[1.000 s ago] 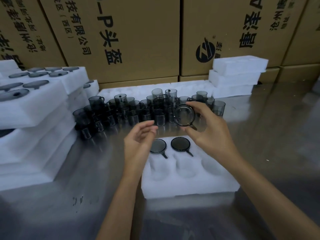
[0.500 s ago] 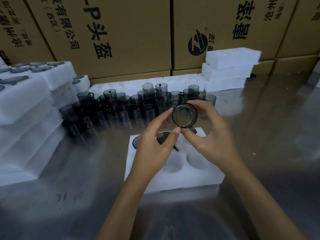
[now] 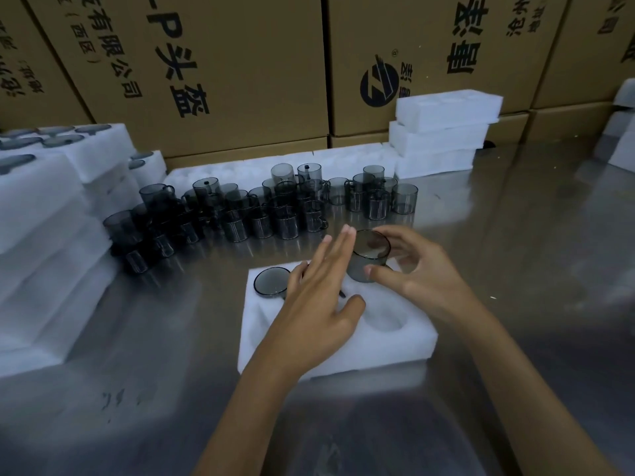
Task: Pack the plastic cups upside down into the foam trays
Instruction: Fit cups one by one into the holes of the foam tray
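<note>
Right hand pinches a smoky plastic cup between thumb and fingertips, base up, over the back-right pocket of the foam tray on the steel table. Can't tell if the rim is seated in the pocket yet; it looks partway in at most. Left hand is flat, fingers straight and together, lying across the tray's middle and hiding the second packed cup; its fingertips sit just beside the held cup. One packed cup shows at the back-left pocket, base up. Front-right pocket is bare.

Risks, as I judge them:
- Handle not lined up with the pocket's slot, so the cup sits cocked or tears the foam.
- Left fingers so near the cup could knock it during release.
- Pressing on one side could tip the light tray.

Loose cups crowd the table behind; stacked foam trays sit back right, filled ones left.
</note>
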